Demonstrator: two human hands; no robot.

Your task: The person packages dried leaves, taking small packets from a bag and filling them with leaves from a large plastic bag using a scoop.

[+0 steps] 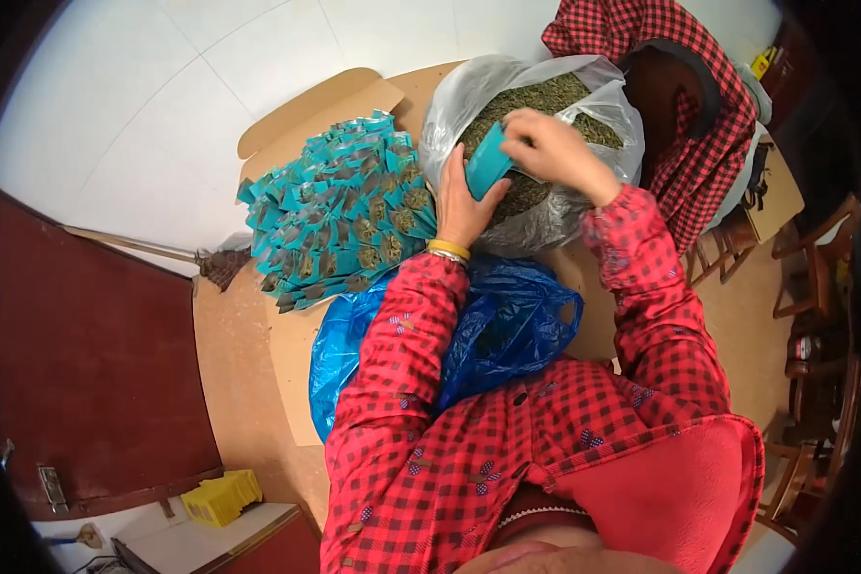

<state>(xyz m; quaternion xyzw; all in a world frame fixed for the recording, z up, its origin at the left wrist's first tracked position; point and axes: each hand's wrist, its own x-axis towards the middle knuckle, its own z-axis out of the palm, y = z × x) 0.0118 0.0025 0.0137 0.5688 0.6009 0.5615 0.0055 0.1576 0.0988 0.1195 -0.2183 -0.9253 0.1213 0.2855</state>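
My left hand (462, 203) grips a small teal packet (489, 165) by its side, tilted over the big clear plastic bag (440, 110). At the packet's upper end is my right hand (545, 145), its fingers curled together; what they pinch, if anything, is hidden. Dried, greenish-brown chopped leaves (536, 99) fill the clear bag beneath both hands. To the left of my left hand stand many teal packets (340, 215) packed close together, several with open tops showing the same leaves.
A blue plastic bag (507, 320) lies between my forearms, close to my body. Cardboard (320, 110) sits under and behind the packets. At the upper right is red-and-black checked cloth (684, 191). Wooden chairs (818, 253) stand right; a yellow box (222, 497) is lower left.
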